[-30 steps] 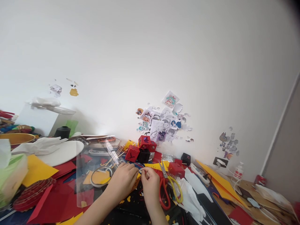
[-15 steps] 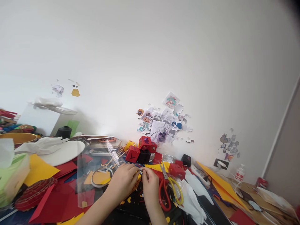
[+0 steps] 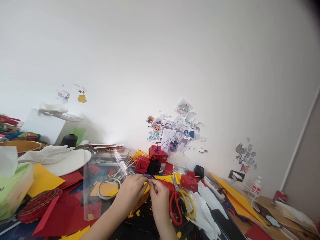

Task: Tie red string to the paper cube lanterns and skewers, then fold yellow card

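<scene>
Head view: a white wall is seen above a crowded worktop, where a white plate and red paper are laid to the left. The left hand is held back upward, its forearm brought in from the lower left; the right hand is met at the fingertips, with almost no gap left between the two. Scissors with one red and one yellow loop are placed just right of the right hand, blades pointed away. Beyond the fingertips, a red cube is stacked beside a black cube.

A yellow patterned paper piece is lodged between the hands, closer to the left, by which it is partly covered; its visible strip is slanted from the fingertips back toward the near left, but its full shape cannot be told. Whether it is gripped by the left fingers is hidden. At the far end of that strip, a small pale sliver appears to be pinched by the right thumb and forefinger, with the left fingertips set close against it.
</scene>
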Demonstrator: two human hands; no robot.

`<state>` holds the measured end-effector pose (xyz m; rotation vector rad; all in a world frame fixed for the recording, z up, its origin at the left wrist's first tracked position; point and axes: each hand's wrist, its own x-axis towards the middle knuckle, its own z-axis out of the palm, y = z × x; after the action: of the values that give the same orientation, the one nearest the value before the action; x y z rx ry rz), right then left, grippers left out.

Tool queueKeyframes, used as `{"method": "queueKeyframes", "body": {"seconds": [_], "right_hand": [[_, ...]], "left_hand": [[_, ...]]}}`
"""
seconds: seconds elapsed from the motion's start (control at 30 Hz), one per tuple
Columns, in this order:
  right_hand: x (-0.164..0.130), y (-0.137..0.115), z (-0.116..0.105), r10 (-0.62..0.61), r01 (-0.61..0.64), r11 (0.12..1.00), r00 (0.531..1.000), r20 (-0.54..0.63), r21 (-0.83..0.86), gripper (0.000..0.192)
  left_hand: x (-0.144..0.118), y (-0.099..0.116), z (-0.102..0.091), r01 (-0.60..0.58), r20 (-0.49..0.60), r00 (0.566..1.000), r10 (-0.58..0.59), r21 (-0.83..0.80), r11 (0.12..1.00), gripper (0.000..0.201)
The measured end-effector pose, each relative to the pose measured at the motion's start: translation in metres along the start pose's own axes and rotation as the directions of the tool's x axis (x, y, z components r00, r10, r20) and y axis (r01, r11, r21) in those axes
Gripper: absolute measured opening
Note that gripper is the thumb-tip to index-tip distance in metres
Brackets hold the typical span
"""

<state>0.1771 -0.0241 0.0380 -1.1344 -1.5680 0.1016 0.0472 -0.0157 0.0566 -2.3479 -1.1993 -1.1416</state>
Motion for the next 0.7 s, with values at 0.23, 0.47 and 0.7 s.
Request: {"method": "queueKeyframes", "body": {"seconds": [0.23, 0.47, 0.7], "right_hand": [[-0.0029, 0.002, -0.0002, -0.132, 0.139, 0.968, 0.99, 0.046, -0.209, 0.027], [-0.0016, -0.0001, -0.0011, -0.1, 0.114, 0.967, 0.992, 0.076, -0.229, 0.027], [0.0028, -0.0037, -0.0024, 0.127, -0.128, 0.992, 0.99, 0.057, 0.003, 0.025]], "left_hand": [[-0.0007, -0.0003, 0.0026, -0.009, 0.043, 0.999, 0.007, 0.028, 1.0, 0.02], [-0.001, 0.0004, 0.0014, -0.004, 0.047, 0.999, 0.006, -0.041, 0.999, 0.022], [0.0032, -0.0004, -0.0056, 0.159, 0.109, 0.985, -0.137, -0.243, 0.957, 0.019]]}}
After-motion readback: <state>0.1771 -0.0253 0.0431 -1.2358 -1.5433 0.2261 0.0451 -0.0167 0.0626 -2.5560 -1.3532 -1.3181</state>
